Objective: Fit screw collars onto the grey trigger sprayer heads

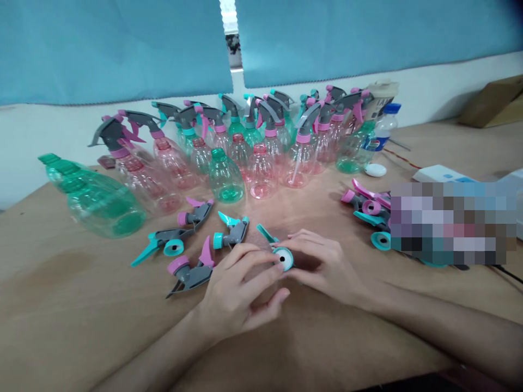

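Observation:
My right hand [322, 264] pinches a teal and grey spray trigger head [283, 259], its round collar turned up toward me with a white disc and dark hole inside. Against the collar's left side rest the fingertips of my left hand [241, 288], whose fingers are stretched out and whose thumb stands apart. Left of my hands lie loose trigger heads: a teal one [232, 235], a pink one [192, 272] near my left wrist, another teal one [169, 245] and a pink one [196, 213] farther back.
Several pink and green bottles stand behind my hands, among them an open green bottle [226, 177] and open pink bottle [261, 174]. Green bottles [102, 204] lean at left. More trigger heads [370, 212] lie right, beside a blurred patch. A Pepsi bottle [384, 130] and white power strip [441, 174] sit behind.

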Motion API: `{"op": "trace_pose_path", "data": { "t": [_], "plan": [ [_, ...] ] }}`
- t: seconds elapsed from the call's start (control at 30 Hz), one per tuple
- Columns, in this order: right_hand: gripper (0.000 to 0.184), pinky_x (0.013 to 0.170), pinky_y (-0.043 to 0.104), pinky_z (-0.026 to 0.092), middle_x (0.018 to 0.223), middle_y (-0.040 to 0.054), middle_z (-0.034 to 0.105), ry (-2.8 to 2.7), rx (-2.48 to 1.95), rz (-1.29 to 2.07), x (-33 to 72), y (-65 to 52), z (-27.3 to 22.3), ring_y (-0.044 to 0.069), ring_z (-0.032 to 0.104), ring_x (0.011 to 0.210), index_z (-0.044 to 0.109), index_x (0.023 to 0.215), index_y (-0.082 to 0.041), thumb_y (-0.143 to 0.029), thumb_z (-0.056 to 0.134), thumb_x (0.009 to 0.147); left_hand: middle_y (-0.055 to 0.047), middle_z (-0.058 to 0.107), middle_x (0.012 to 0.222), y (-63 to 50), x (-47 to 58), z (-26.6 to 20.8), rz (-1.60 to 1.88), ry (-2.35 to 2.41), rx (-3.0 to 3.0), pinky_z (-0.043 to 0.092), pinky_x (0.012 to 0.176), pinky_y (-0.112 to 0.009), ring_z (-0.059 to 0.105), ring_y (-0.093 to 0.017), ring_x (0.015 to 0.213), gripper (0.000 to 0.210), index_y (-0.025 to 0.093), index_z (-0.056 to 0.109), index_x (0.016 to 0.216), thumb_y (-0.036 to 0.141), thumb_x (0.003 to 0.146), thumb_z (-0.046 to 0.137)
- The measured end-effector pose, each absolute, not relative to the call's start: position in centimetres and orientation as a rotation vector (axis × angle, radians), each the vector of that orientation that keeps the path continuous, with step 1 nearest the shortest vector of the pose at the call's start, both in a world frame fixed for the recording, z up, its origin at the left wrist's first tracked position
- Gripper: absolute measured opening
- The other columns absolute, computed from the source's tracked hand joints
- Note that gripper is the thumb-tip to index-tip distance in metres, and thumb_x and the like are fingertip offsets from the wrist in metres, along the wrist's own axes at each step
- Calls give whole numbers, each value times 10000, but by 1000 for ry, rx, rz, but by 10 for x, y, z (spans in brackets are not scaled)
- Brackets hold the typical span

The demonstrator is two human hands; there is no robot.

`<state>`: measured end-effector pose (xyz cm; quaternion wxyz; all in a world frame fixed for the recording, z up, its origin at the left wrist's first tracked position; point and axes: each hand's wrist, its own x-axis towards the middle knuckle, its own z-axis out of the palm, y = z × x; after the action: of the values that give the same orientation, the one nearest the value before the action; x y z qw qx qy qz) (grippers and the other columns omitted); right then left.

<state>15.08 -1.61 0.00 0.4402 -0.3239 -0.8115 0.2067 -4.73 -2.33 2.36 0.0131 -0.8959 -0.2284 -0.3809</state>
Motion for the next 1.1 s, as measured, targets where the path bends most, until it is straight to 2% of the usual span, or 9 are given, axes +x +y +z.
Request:
{"op": "trace_pose_path", "data": {
  "t": [0.2,0.3,0.43,0.7,0.87,1.1],
  "plan": [
    [283,786,355,530,953,49,716,-2054,-776,467,150,-16,-2,190,643,885,622,1082,-190,-283,652,817,-68,661,910,-26,-44,23,-1175,-748,-2810,525,741,-345,560,-200,863,142,177,618,908,166,768,636],
    [280,840,376,522,956,48,722,-2056,-755,417,149,-16,-6,193,648,903,627,1077,-186,-289,651,818,-60,654,911,-28,-44,24,-1160,-799,-2834,509,758,-349,557,-191,846,76,181,617,810,118,768,606],
    [269,897,403,509,979,35,724,-2041,-763,379,149,-16,-10,193,656,914,631,1076,-209,-298,642,822,-49,655,914,-28,-44,26,-1144,-881,-2848,498,758,-353,552,-183,829,95,189,607,729,116,784,580],
    [242,892,401,517,1000,39,723,-2057,-814,379,150,-16,-7,205,656,960,641,1067,-218,-303,615,842,-62,645,919,-28,-45,25,-1169,-837,-2842,498,756,-348,547,-185,839,101,178,631,854,123,773,606],
    [272,890,399,509,968,41,726,-2064,-771,379,150,-16,-9,199,655,944,633,1077,-200,-321,628,833,-53,620,842,-28,-44,25,-1157,-878,-2841,494,733,-336,537,-180,801,81,175,622,835,147,760,623],
    [249,877,381,516,1007,49,719,-2059,-799,381,151,-17,-6,198,654,953,630,1076,-197,-302,602,851,-63,650,918,-29,-43,25,-1159,-863,-2839,496,749,-353,542,-192,833,132,181,630,903,173,771,619]
  ]
}}
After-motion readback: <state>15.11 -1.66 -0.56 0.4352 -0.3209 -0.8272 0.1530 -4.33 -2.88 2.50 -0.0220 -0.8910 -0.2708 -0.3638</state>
